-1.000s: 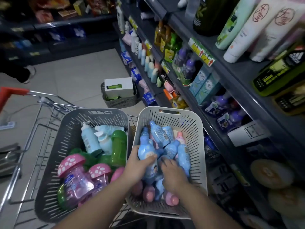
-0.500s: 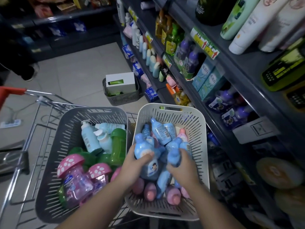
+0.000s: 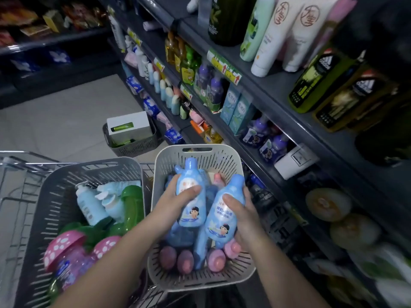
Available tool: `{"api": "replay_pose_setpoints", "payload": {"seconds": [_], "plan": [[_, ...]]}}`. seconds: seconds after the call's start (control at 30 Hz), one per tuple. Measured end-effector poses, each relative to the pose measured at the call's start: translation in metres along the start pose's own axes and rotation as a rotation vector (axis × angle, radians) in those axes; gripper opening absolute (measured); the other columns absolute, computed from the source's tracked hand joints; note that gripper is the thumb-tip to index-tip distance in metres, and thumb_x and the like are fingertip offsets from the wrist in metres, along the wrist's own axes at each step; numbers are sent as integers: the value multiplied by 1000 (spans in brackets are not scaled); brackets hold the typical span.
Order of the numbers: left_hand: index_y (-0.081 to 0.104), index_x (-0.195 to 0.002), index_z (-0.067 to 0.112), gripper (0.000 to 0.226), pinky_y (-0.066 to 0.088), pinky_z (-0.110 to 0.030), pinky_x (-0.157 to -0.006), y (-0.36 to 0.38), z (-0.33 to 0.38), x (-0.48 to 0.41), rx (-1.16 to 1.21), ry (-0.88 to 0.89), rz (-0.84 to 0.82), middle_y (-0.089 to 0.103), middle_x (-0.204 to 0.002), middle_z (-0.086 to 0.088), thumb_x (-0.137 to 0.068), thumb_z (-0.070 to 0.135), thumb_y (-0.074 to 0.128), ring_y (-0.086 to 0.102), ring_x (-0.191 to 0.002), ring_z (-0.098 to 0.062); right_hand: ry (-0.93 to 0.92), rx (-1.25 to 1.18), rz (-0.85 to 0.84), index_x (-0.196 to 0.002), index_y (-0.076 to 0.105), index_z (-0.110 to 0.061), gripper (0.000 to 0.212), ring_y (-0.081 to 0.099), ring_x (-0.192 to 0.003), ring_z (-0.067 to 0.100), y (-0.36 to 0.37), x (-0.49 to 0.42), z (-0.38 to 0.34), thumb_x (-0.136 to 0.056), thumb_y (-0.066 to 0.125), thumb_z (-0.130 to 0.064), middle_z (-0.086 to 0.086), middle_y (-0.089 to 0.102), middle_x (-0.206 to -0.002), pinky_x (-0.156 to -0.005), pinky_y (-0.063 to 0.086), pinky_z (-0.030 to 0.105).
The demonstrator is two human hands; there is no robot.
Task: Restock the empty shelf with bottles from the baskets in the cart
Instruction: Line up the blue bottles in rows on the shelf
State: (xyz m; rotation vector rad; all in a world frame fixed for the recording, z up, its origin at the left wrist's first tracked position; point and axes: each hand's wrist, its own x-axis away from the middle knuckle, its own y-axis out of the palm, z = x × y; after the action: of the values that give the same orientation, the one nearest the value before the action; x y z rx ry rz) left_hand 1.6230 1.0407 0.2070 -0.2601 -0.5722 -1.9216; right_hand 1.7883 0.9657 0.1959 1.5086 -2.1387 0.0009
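A wire shopping cart (image 3: 20, 196) fills the near left, and two plastic baskets sit side by side in it. The dark grey basket (image 3: 93, 167) on the left holds pink bottles with spotted mushroom caps (image 3: 64, 245), green bottles (image 3: 133, 203) and a pale blue pump bottle (image 3: 89, 205). The light grey basket (image 3: 222, 161) on the right holds a heap of blue bottles, with pink bottles (image 3: 215, 260) lying along its near end.

Beyond the cart is a pale tiled floor (image 3: 66, 121). A small dark basket (image 3: 133, 147) stands on it against the foot of the shelving, with a white box (image 3: 129, 125) inside. Dark shelves (image 3: 278, 101) run along the right side of the aisle, stocked with bottles, tubes and boxes and edged with yellow price tags. More dim shelving (image 3: 55, 41) crosses the far end.

Both hands are over the light grey basket. The left hand (image 3: 175, 203) grips a blue bottle (image 3: 191, 192), its thumb lying across the label and its fingers wrapped behind, the cap pointing away. The right hand (image 3: 244, 218) grips a second blue bottle (image 3: 224, 210) just beside the first, thumb on the front, cap leaning towards the shelves. Both bottles are held above the heap.
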Motion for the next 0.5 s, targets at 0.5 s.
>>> {"api": "replay_pose_setpoints", "payload": {"seconds": [0.5], "plan": [[66, -105, 28, 48, 49, -51, -94, 87, 28, 36, -228, 104, -275, 72, -106, -10, -72, 63, 65, 68, -102, -31, -259, 45, 237, -99, 65, -18, 25, 65, -75, 24, -28, 94, -78, -77, 68, -30, 9, 67, -84, -65, 52, 38]]}}
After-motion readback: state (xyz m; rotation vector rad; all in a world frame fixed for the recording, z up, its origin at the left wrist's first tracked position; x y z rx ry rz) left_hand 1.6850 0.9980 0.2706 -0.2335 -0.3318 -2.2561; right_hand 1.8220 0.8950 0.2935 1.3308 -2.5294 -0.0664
